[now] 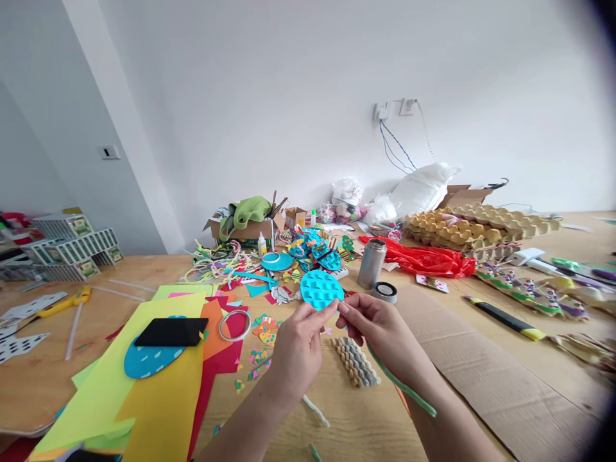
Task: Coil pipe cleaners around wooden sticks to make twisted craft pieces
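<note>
My right hand [373,321] is closed, with thumb and fingers pinched together. A length of thick green yarn [402,385] runs out from it and hangs down across my right wrist. My left hand [301,340] is also closed, its fingertips meeting those of my right hand; whatever lies between them is too small to make out. Just behind the fingertips is a round blue paper piece [321,289] with folded flaps. Below the hands, a small bumpy grey-and-tan strip [356,362] lies on the table, and a pale yarn piece [316,410] lies near my left forearm.
Left are coloured paper sheets [163,398], a black phone [171,332] on a blue oval, and a tape roll [235,325]. A metal bottle [372,263] stands behind my right hand. Cardboard [481,366], a utility knife [505,317] and egg trays [462,228] are right.
</note>
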Motion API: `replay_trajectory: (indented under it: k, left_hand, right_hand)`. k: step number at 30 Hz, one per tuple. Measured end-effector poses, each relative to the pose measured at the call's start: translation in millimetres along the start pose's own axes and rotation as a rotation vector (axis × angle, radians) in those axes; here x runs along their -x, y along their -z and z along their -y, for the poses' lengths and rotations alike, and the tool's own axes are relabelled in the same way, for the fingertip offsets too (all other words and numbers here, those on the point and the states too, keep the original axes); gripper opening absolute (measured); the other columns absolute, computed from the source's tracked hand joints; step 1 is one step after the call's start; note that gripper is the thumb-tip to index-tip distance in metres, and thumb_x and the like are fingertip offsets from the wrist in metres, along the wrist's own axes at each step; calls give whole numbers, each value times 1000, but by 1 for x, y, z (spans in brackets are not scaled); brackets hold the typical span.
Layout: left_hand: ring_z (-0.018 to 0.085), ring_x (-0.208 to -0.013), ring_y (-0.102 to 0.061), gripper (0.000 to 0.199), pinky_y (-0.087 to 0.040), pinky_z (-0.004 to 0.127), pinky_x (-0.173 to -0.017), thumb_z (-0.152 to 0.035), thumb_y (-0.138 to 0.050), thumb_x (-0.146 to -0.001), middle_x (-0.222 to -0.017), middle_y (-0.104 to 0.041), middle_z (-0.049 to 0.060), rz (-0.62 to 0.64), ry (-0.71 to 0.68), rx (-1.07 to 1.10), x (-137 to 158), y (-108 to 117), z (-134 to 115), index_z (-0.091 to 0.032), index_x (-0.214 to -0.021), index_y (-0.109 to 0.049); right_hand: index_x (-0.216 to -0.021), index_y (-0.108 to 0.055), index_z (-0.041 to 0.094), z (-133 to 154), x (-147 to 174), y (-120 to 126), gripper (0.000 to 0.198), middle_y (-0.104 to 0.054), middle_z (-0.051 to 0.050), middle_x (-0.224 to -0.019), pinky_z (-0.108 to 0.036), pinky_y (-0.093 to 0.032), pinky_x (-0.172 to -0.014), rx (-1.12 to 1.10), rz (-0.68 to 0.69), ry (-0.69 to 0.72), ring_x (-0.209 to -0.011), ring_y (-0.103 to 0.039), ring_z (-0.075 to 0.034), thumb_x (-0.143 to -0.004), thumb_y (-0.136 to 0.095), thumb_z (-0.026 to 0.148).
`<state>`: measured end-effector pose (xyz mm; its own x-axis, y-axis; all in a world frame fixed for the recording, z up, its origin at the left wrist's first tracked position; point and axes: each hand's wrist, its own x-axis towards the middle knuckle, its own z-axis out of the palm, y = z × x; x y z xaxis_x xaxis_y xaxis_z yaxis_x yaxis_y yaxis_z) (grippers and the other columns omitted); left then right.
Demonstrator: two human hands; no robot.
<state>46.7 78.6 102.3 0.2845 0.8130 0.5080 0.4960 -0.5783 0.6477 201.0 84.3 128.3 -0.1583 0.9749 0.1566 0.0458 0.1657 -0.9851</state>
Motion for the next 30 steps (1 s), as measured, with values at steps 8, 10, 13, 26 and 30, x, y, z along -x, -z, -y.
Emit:
replay_trajectory:
  k: [8, 10, 13, 26, 30]
  left_hand:
    - [11, -70, -54, 38, -45, 23, -65, -12, -41, -86, -84, -58, 4, -1, 65, 294, -4, 2, -1, -26, -115, -61]
    - [11, -68, -55, 30, -44, 22, -59, -19, -46, -85, -86, -58, 5, 9, 139, 406, -6, 5, -1, -23, -108, -66]
    - [11, -58, -55, 28, -40, 19, -44, -29, -54, -81, -82, -61, 6, 29, 333, 645, -8, 9, -2, -16, -102, -67]
    - [1, -34, -38, 26, -10, 16, -34, -33, -70, -69, -56, -54, -3, 214, 708, 1192, -10, 14, 7, -14, -69, -54]
    - [1, -33, -37, 26, -9, 17, -34, -30, -73, -66, -54, -53, -4, 225, 722, 1240, -10, 15, 8, -14, -66, -52]
  right_hand:
    - [-73, -57, 15, -1, -1, -2, 32, -61, -2, -63, -20, -34, -42, 36, -13, 20, -48, -44, -9, -79, -58, 47]
    - [-74, -57, 15, -3, -1, -3, 31, -61, -3, -64, -20, -34, -43, 62, -5, 23, -48, -45, -9, -80, -57, 46]
    - [-75, -57, 15, -4, 1, -6, 30, -61, -3, -65, -21, -35, -44, 112, 28, 46, -49, -45, -9, -82, -54, 44]
    - [-81, -58, 15, 0, 7, -14, 23, -58, -1, -66, -20, -36, -46, 137, 136, 78, -54, -46, -10, -85, -52, 36]
    - [-84, -58, 15, 1, 8, -12, 22, -58, -2, -67, -21, -38, -47, 68, 160, 52, -55, -47, -10, -85, -53, 37]
